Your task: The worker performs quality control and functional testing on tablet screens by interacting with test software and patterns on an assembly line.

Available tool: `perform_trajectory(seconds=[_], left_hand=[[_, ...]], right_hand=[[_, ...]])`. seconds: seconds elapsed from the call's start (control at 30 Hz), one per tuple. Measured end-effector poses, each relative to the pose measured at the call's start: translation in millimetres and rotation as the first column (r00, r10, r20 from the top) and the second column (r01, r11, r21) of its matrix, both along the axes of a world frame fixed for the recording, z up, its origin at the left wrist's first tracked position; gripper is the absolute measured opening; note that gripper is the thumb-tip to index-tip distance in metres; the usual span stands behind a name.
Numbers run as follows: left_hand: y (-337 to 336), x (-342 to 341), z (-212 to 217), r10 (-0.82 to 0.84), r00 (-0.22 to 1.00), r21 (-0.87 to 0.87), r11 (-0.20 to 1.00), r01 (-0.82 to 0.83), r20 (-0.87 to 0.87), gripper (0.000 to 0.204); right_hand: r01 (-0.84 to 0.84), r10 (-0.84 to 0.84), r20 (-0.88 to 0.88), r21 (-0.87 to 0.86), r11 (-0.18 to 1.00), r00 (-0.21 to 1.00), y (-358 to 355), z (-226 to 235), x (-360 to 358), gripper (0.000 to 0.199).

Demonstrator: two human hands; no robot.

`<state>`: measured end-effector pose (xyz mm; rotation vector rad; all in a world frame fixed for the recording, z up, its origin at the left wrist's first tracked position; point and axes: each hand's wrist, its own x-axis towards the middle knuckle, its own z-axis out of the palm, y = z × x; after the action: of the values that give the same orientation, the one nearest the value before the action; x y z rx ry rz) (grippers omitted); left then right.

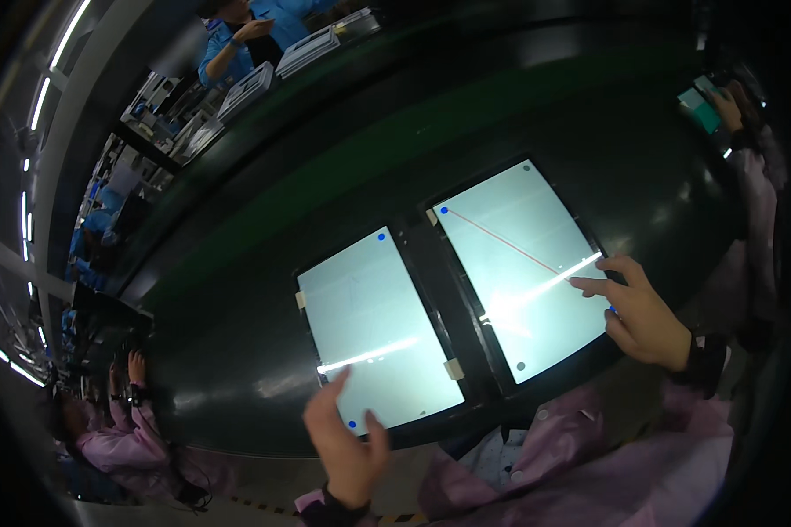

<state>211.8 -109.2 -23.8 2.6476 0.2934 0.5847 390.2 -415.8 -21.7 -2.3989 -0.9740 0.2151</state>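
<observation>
Two tablets with bright white screens lie side by side on a dark table. On the left tablet [369, 307], one blue dot shows near the far right corner and another near the close left corner. My left hand [347, 443] is over its near left edge, index finger stretched out and thumb apart, holding nothing; whether a fingertip touches the glass I cannot tell. A thin red line runs across the right tablet [510, 228] from a blue dot to the index fingertip of my right hand [646, 321]. That hand's fingers are spread at the screen's right edge. Grey dots mark two corners.
Small pale tabs [453, 369] stick to the tablets' edges. The dark table [228, 351] has a green strip along its far part. Another person's hand [725, 110] holds a green item at far right; a co-worker in pink [119, 439] sits left. Across stands a person in blue [277, 35].
</observation>
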Motion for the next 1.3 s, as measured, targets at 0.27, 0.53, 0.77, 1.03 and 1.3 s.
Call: perform_trajectory(seconds=[0.27, 0.53, 0.77, 1.03, 1.3], left_hand=[[52, -27, -56, 0.467, 0.875, -0.528, 0.779, -0.339, 0.127, 0.041], [48, -25, -76, 0.470, 0.848, -0.587, 0.768, -0.256, 0.245, 0.031], [55, -25, -78, 0.436, 0.871, -0.587, 0.774, -0.236, 0.224, 0.030], [78, 30, -5, 0.007, 0.975, -0.356, 0.932, 0.075, 0.222, 0.034], [82, 132, 3, -0.299, 0.954, -0.014, 0.954, 0.299, 0.036, 0.034]], right_hand=[[-0.067, 0.067, 0.082, -0.011, 0.998, 0.994, -8, -1, 0, 0.053], [-0.003, 0.009, 0.064, -0.094, 0.996, 0.998, -33, 2, -18, 0.054], [0.048, -0.044, 0.042, -0.090, 0.995, 0.998, -40, 8, -28, 0.053], [0.062, -0.090, 0.109, 0.235, 0.970, 0.990, -19, 12, 25, 0.049], [0.046, -0.079, 0.164, 0.198, 0.979, 0.983, 49, -4, 109, 0.042]])
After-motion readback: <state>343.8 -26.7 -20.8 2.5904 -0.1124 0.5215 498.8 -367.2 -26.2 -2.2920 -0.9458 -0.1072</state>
